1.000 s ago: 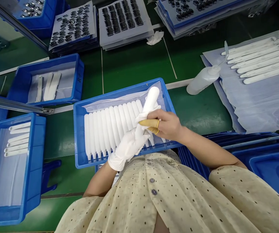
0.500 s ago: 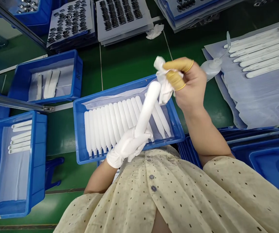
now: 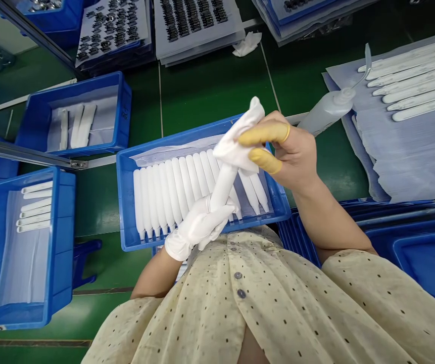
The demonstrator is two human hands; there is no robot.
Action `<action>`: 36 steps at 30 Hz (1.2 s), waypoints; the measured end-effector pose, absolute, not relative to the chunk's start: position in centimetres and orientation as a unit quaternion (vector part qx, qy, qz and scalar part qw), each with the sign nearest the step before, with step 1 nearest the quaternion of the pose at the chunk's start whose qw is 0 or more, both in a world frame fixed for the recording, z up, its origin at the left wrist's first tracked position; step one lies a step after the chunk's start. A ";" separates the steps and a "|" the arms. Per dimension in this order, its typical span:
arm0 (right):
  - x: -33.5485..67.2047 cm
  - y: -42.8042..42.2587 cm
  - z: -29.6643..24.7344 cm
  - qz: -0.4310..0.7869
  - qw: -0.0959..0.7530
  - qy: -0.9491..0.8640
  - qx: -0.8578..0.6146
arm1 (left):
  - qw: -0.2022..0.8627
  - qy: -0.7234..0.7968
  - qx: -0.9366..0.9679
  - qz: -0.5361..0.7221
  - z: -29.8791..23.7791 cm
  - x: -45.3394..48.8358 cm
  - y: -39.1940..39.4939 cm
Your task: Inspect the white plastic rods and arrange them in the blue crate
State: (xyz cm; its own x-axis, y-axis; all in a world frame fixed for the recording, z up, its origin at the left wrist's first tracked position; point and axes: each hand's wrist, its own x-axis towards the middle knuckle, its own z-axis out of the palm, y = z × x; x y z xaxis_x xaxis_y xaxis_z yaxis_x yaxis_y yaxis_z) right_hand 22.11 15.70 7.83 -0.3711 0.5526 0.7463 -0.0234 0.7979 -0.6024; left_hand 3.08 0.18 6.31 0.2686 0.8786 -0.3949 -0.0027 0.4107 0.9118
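The left hand [image 3: 198,225], in a white fabric glove, was clenched around the lower end of a white tapered rod [image 3: 221,187], its fingers wrapped closely around the shaft. The rod was held in the air above the near part of a blue plastic tray [image 3: 126,212], in the middle of the frame, and tilted up toward the right. Its upper end was hidden inside a crumpled white cloth [image 3: 238,144]. The right hand [image 3: 293,156] was bare except for two fingers in yellow finger cots [image 3: 262,134], and these were pinching the cloth from the right side.

The hold looked sound: the glove kept bare skin off the rod, the cots covered the two fingertips doing the pinching, and the rod's angle left the cloth clear of its neighbours. Keeping the rod over the tray also seemed wise, since a slip would land on a soft liner rather than the bench.

Below it, more white tapered rods [image 3: 164,197] lay side by side in the tray. To the right, a plastic squeeze bottle [image 3: 329,111] with a bent nozzle lay beside a stack of translucent sheets [image 3: 410,162] carrying white strips. Blue bins [image 3: 67,227] with similar white pieces stood on the left.
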 end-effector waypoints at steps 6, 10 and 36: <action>22.8 15.6 8.6 0.250 0.396 -0.846 -0.255 | 0.600 0.541 0.493 0.321 5.6 3.2 0.4; 22.8 16.0 8.4 0.220 0.366 -0.872 -0.240 | 0.590 0.554 0.493 0.321 5.3 3.2 0.3; 22.9 16.3 7.6 0.304 0.381 -0.830 -0.272 | 0.595 0.569 0.488 0.290 5.0 2.8 0.2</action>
State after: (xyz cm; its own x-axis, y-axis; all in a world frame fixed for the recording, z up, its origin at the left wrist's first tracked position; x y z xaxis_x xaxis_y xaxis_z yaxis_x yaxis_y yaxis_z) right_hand 22.93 16.28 7.63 -0.5621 0.6826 0.4671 0.2189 0.6674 -0.7118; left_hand 2.76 0.18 4.99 0.1840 0.9003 -0.3944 0.2115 0.3556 0.9104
